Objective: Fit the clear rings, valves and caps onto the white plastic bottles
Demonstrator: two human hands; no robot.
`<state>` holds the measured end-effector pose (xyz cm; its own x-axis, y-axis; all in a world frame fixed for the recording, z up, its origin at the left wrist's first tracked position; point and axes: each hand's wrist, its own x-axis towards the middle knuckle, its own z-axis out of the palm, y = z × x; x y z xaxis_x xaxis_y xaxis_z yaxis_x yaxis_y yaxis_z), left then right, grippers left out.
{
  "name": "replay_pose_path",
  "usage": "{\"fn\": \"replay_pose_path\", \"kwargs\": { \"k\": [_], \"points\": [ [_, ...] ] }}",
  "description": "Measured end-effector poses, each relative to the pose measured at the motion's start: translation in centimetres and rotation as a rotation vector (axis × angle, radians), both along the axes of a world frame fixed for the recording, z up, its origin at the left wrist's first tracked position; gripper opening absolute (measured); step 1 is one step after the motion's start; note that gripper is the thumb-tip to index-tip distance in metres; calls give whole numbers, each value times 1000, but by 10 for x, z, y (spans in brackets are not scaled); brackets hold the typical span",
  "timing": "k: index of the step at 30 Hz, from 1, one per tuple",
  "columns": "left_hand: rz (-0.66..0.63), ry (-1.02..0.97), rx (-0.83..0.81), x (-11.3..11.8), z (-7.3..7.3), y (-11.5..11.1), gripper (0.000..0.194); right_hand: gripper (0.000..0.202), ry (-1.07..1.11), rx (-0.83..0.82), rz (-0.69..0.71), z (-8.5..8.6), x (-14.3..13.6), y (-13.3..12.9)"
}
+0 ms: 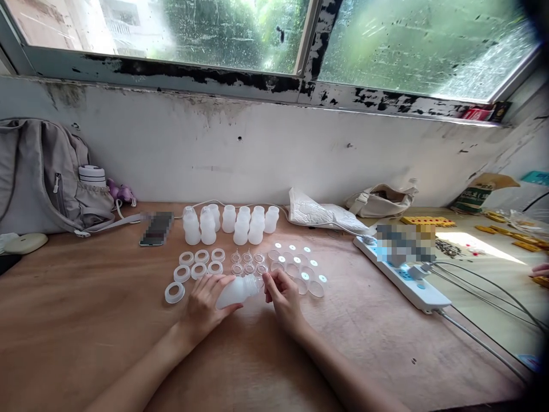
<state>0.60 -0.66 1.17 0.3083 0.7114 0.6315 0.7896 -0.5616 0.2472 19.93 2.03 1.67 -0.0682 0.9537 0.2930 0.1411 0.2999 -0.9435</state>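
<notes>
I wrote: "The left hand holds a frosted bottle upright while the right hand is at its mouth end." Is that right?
Not upright: the head view shows the frosted bottle tipped well over in the left hand, with the right hand at its mouth end.

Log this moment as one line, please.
Left hand: holds frosted-white plastic bottle, tilted | Right hand: at bottle's neck end, grip unclear | Nearby: translucent white plastic rings
</notes>
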Motion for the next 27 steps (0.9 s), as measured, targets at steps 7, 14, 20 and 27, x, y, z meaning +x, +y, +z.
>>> {"fn": "replay_pose_path", "kwargs": {
  "k": [7,14,20,27],
  "points": [
    [-25,1,-5,0,-1,0,43,42,-132,69,-55,2,2,4],
    [-28,-6,-1,-3,0,2,43,38,-92,-32,66,4,4,7],
    [-13,-47,-39,-1,1,1,45,35,82,-166,342,17,5,5],
    [-34,-22,-46,0,0,0,46,28,-75,-178,245,9,5,9]
  ]
}}
